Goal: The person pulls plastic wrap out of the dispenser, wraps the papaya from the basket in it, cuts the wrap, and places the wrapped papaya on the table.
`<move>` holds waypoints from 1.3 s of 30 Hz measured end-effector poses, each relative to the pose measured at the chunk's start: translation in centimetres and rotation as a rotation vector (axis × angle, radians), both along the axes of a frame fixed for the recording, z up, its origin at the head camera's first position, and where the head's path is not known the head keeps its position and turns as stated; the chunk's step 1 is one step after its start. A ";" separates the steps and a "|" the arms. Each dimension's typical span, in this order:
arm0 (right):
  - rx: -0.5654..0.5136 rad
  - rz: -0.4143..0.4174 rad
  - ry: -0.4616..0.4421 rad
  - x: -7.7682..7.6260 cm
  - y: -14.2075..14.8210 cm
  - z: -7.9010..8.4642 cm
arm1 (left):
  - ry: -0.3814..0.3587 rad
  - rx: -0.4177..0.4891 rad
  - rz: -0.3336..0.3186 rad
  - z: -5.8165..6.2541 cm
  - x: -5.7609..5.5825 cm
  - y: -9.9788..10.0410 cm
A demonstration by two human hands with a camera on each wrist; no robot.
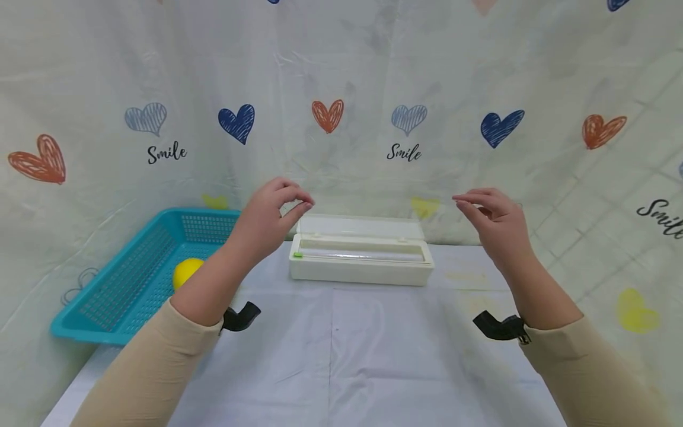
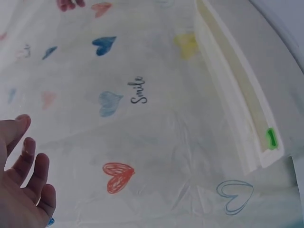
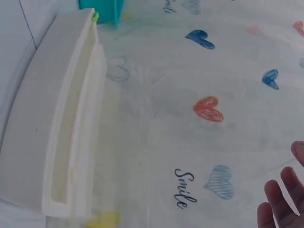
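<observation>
Got left hand and right hand up mid-frame in a loose pinch shape, honestly can't tell if gripping anything clear. Can see a lid-up white box at center on the bench, plus yellow ball in turquoise basket at left.

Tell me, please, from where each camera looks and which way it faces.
Head: worn on the head, facing forward and down at the box, basket and backdrop; left hand, right hand and sleeves show.
Left wrist: worn there, facing the backdrop, box at picture right; left hand shows at lower left, right fingertips at top.
Right wrist: worn there, facing the backdrop, box at picture left; right hand shows partly at lower right.
Both wrist views share the box and its green tab.
</observation>
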State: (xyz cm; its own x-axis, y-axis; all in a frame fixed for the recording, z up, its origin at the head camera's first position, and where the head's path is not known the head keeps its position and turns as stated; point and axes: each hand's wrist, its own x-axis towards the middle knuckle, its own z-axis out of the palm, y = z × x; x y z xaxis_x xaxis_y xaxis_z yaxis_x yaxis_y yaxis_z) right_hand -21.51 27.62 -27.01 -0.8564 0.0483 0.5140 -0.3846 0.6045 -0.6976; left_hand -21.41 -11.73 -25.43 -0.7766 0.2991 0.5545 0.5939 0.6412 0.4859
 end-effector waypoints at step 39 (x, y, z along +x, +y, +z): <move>0.347 0.833 -0.338 7.1 1.7 -10.5 | -0.663 -0.389 -0.354 -11.9 6.3 -0.9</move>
